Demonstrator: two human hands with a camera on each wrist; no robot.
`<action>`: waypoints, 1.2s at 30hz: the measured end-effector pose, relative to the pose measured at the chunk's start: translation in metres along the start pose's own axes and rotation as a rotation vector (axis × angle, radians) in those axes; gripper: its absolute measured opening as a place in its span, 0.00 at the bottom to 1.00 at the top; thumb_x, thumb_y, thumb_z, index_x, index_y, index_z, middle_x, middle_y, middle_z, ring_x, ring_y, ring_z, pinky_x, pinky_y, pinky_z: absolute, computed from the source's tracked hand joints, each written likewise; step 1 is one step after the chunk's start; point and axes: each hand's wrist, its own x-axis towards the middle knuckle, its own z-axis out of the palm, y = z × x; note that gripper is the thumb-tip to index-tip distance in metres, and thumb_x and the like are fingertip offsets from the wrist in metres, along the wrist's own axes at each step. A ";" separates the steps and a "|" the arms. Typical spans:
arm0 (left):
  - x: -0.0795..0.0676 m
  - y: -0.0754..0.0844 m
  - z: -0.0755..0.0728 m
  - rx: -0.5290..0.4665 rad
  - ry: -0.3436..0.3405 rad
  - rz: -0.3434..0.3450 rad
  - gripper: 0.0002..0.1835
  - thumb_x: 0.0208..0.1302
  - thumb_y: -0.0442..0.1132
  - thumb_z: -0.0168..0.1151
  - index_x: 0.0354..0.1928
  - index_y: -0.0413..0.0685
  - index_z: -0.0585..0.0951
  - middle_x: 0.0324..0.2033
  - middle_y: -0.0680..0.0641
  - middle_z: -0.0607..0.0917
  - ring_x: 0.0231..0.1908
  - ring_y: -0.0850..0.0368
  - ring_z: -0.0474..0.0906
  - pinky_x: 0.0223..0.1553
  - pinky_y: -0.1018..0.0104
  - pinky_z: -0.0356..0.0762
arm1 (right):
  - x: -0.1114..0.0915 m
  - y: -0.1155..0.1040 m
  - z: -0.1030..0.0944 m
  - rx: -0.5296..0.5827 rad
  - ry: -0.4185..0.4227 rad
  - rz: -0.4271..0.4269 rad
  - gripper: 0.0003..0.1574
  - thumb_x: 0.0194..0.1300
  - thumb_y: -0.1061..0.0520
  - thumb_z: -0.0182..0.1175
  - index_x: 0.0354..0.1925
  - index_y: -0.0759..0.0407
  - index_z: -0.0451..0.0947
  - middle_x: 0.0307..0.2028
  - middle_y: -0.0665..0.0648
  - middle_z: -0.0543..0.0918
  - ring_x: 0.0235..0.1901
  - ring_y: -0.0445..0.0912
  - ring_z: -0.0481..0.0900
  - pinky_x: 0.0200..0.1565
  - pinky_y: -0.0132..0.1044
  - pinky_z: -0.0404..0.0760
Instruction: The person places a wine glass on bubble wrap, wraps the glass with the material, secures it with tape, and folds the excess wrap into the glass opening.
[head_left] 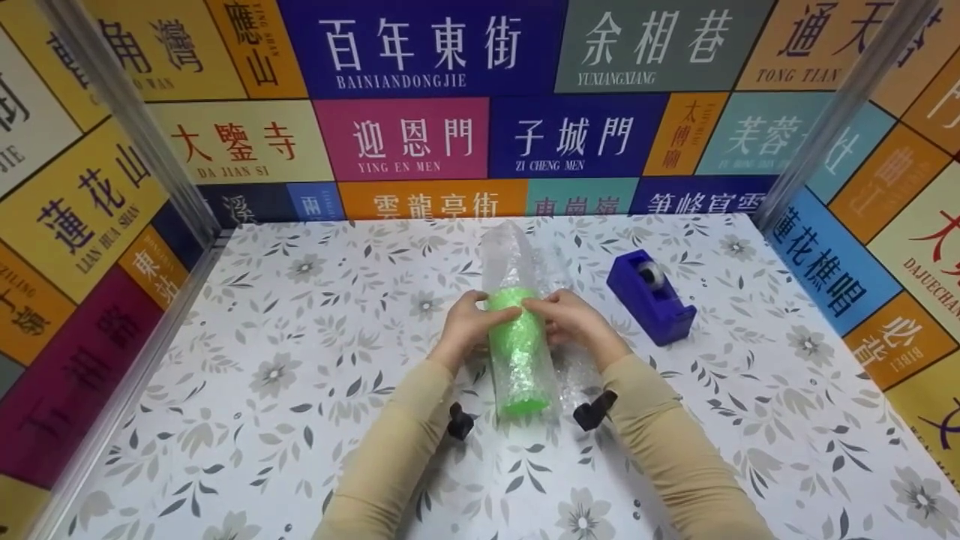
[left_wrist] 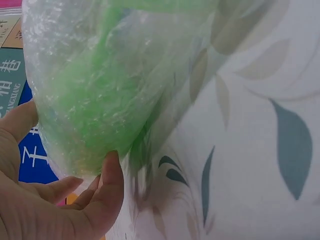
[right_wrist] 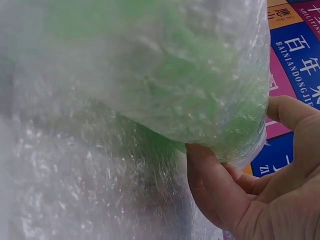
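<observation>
A bright green, roughly cylindrical object (head_left: 517, 352) lies lengthwise on the table, wrapped in clear bubble wrap (head_left: 505, 259) that reaches past its far end. Its exact kind is blurred by the wrap. My left hand (head_left: 469, 328) grips the bundle from the left, thumb on top and fingers curled at its side. From the right, my right hand (head_left: 577, 321) holds it in the same way, the thumbs close together. In the left wrist view, fingertips (left_wrist: 113, 167) press the underside of the wrap. A loose layer of bubble wrap (right_wrist: 100, 175) spreads beside the bundle in the right wrist view.
A purple tape dispenser (head_left: 651, 300) with a roll of tape stands right of the bundle. The table (head_left: 262, 420) has a white cover with grey flowers and leaves. Panels with Chinese lettering (head_left: 420, 49) enclose the back and both sides.
</observation>
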 end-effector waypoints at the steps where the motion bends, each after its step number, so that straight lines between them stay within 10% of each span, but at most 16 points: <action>1: 0.000 -0.001 -0.002 -0.049 -0.019 -0.008 0.45 0.53 0.54 0.76 0.67 0.38 0.68 0.61 0.39 0.74 0.53 0.47 0.77 0.54 0.57 0.78 | 0.000 0.001 -0.001 0.009 -0.004 0.005 0.35 0.67 0.44 0.63 0.54 0.67 0.59 0.50 0.64 0.71 0.40 0.51 0.82 0.43 0.42 0.85; 10: 0.001 -0.009 -0.023 -0.435 -0.133 -0.173 0.42 0.53 0.49 0.77 0.64 0.39 0.66 0.50 0.37 0.80 0.49 0.42 0.80 0.49 0.51 0.82 | 0.000 0.007 0.000 0.103 -0.025 0.018 0.40 0.67 0.45 0.63 0.60 0.70 0.58 0.47 0.64 0.73 0.36 0.49 0.80 0.42 0.41 0.86; 19: 0.000 -0.014 -0.029 -0.396 -0.144 -0.245 0.46 0.47 0.47 0.80 0.65 0.44 0.65 0.51 0.37 0.80 0.49 0.41 0.80 0.48 0.51 0.82 | 0.000 0.015 0.009 0.394 -0.086 0.052 0.37 0.65 0.53 0.68 0.59 0.70 0.60 0.44 0.69 0.79 0.39 0.56 0.84 0.49 0.49 0.84; 36: -0.001 -0.010 -0.023 -0.378 -0.159 -0.231 0.41 0.47 0.46 0.80 0.60 0.41 0.69 0.49 0.37 0.82 0.47 0.41 0.82 0.47 0.51 0.83 | 0.000 0.018 -0.003 0.326 -0.113 0.015 0.35 0.66 0.53 0.66 0.60 0.73 0.63 0.42 0.67 0.84 0.39 0.56 0.86 0.49 0.49 0.84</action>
